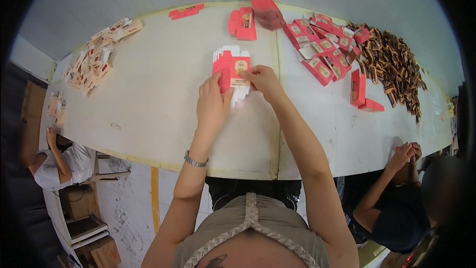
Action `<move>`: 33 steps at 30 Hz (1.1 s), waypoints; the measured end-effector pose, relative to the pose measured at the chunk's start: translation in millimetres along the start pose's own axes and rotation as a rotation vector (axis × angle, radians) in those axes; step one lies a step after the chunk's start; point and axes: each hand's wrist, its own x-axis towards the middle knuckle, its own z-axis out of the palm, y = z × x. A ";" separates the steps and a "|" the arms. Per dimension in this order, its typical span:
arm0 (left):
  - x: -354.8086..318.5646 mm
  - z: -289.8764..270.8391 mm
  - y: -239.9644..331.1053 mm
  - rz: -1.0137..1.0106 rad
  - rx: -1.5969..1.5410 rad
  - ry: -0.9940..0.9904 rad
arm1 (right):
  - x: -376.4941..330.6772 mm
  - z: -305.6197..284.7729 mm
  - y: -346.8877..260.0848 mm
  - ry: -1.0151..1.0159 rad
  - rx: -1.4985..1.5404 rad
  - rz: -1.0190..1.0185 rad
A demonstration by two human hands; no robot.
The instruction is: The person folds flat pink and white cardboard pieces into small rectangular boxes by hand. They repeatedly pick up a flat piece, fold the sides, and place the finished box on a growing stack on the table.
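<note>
A flattened red and white carton, with white flaps at its top and bottom, is between my hands over the middle of the table. More white flaps show along its upper edge, so several flat cartons may lie together. My left hand grips its lower left side, fingers closed on the edge. At the right edge, my right hand pinches the carton between thumb and fingers. Beyond it lie a flat red carton and a stack of flat red cartons.
Folded red boxes are heaped at the right, beside a pile of small brown-wrapped pieces. Cream boxes are heaped at the far left. Another flat red carton lies by the back edge. Co-workers sit at the left and right.
</note>
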 end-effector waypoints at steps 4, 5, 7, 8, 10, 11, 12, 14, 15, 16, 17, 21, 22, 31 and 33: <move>0.7 0.3 3.3 0.046 0.087 0.092 | -8.9 -19.1 -9.8 0.066 0.018 -0.016; 3.6 0.8 3.4 0.079 0.137 0.159 | -20.6 -17.1 -19.2 0.124 0.024 -0.130; 7.0 -4.4 24.1 -0.075 -0.548 0.201 | -61.3 -19.9 -39.2 0.027 -0.088 -0.215; 5.9 -9.4 36.7 -0.155 -0.888 0.211 | -83.1 -21.4 -44.7 -0.022 -0.140 -0.249; 1.1 -10.9 44.3 -0.219 -1.317 0.059 | -115.7 -25.6 -49.3 0.027 -0.257 -0.456; -1.0 -7.2 44.7 -0.238 -1.321 0.019 | -124.8 -27.6 -50.3 0.056 -0.317 -0.565; -3.6 -4.8 46.9 -0.256 -1.324 -0.021 | -129.7 -28.6 -49.4 0.006 -0.206 -0.481; -19.0 -0.2 60.8 -0.276 -1.350 -0.028 | -136.5 -31.2 -47.3 -0.084 0.016 -0.308; -26.7 0.9 66.8 -0.265 -1.313 -0.045 | -138.4 -30.5 -44.5 -0.115 0.009 -0.359; -31.1 0.3 72.2 -0.253 -1.275 -0.061 | -139.1 -27.0 -39.9 -0.145 0.002 -0.410; -31.0 -3.5 79.8 -0.271 -1.310 -0.063 | -140.0 -24.1 -35.8 -0.172 -0.006 -0.460; -35.6 -8.1 78.9 -0.178 -1.514 -0.196 | -152.9 -16.8 -33.8 0.103 0.039 -0.379; -45.7 -1.2 86.6 -0.086 -1.361 -0.089 | -154.5 -15.5 -32.5 0.117 0.073 -0.356; -72.6 1.4 64.8 0.140 -0.675 -0.213 | -148.9 -21.5 -8.5 0.112 0.059 -0.608; -79.0 3.3 62.2 0.130 -0.676 -0.230 | -147.6 -19.7 -2.2 0.194 -0.050 -0.699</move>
